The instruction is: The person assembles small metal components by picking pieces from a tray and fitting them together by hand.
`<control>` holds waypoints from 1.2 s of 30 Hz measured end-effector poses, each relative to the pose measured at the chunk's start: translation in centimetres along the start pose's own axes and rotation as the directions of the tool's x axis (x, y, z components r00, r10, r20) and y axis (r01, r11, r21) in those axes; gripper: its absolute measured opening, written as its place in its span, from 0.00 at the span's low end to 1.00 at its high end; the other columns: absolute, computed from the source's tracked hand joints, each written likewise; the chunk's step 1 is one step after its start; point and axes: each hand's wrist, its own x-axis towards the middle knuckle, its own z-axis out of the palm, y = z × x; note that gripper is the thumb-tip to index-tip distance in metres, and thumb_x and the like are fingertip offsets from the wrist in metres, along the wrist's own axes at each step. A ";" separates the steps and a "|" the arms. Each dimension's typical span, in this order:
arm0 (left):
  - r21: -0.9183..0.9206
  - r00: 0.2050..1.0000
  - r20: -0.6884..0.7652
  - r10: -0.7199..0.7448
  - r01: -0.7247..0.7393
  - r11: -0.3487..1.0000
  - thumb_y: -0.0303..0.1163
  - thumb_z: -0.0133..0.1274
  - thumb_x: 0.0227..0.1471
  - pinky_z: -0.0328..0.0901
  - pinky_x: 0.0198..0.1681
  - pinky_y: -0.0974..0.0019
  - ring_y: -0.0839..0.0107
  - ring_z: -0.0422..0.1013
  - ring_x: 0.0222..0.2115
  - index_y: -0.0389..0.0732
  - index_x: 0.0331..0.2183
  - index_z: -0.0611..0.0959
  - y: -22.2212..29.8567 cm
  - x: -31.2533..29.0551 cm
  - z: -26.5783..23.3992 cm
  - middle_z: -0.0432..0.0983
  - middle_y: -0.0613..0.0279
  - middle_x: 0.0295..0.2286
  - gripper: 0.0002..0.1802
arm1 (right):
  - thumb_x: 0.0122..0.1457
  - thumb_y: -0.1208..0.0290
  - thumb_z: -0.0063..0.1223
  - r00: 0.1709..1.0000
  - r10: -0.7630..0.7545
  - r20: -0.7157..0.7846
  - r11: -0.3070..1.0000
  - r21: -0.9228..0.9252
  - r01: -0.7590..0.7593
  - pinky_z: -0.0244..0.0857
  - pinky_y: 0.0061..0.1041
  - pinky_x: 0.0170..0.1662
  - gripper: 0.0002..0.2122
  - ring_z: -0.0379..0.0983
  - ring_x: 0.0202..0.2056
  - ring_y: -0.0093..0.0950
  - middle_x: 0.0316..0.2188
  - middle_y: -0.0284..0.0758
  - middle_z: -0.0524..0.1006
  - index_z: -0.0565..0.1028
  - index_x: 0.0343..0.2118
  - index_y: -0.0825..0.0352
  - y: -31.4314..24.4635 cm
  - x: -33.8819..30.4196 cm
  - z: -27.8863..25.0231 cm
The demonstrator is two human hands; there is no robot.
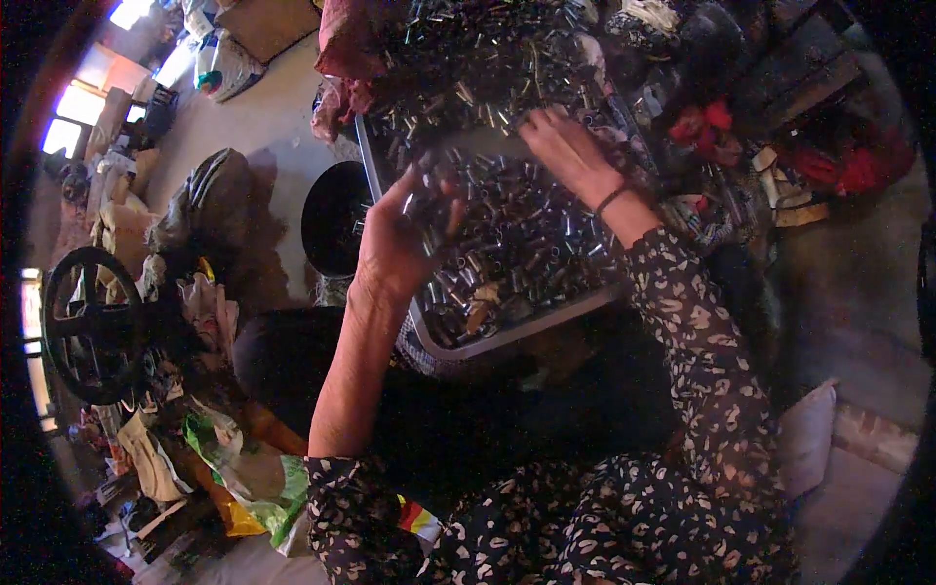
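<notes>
A grey-rimmed tray (pixel 517 336) holds many small, shiny metal tube-like pieces (pixel 526 214), with more heaped at its far end. My left hand (pixel 395 239) is over the tray's left side, thumb raised and fingers curled. Motion blurs its fingertips, so whether a piece is between them does not show. Farther right, my right hand (pixel 568 151) reaches down to the far pieces with its fingers bent close together. Its fingertips touch the heap, and what they pinch is too small to make out.
A round black pan (pixel 334 219) with a few pieces stands left of the tray. A black wheel (pixel 93 325), scraps and a green-and-white plastic bag (pixel 258 483) lie farther left. Red cloth (pixel 702 127) and other clutter lie to the right.
</notes>
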 end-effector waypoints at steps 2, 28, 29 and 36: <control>0.011 1.000 -0.018 -0.004 0.004 1.000 0.35 0.42 0.48 0.67 0.30 0.67 0.72 0.68 0.28 0.38 0.33 0.71 0.0 -0.2 0.0 0.70 0.59 0.26 0.12 | 0.41 0.78 0.42 0.999 -0.049 -0.016 0.998 -0.034 0.048 0.66 0.26 0.31 0.06 0.65 0.32 0.32 0.26 0.36 0.66 0.68 0.25 0.67 0.0 0.0 0.5; 0.744 0.986 0.074 0.147 -0.152 0.650 0.36 0.48 0.44 0.62 0.27 0.75 0.79 0.66 0.26 0.39 0.35 0.74 -3.1 1.2 0.9 0.71 0.66 0.27 0.15 | 0.42 0.76 0.46 0.983 0.162 0.083 0.761 0.623 -0.178 0.60 0.30 0.36 0.07 0.65 0.34 0.37 0.29 0.37 0.69 0.71 0.28 0.68 0.0 -1.1 -4.3; 0.839 0.963 0.108 0.247 -0.221 0.496 0.35 0.51 0.43 0.61 0.26 0.76 0.80 0.65 0.26 0.37 0.32 0.76 -3.3 2.7 -0.5 0.71 0.67 0.27 0.13 | 0.42 0.74 0.49 0.965 0.231 0.125 0.630 0.737 -0.246 0.61 0.26 0.37 0.09 0.67 0.33 0.37 0.29 0.39 0.71 0.71 0.30 0.68 -0.1 -1.0 -4.4; 0.986 0.939 0.164 0.301 -0.161 -0.035 0.31 0.53 0.38 0.62 0.26 0.73 0.78 0.68 0.23 0.34 0.32 0.76 -3.3 3.8 -0.4 0.74 0.60 0.24 0.15 | 0.48 0.73 0.45 0.932 0.229 0.281 0.068 0.950 -0.304 0.57 0.18 0.42 0.12 0.65 0.36 0.20 0.32 0.33 0.72 0.70 0.35 0.71 -3.2 -2.8 -8.0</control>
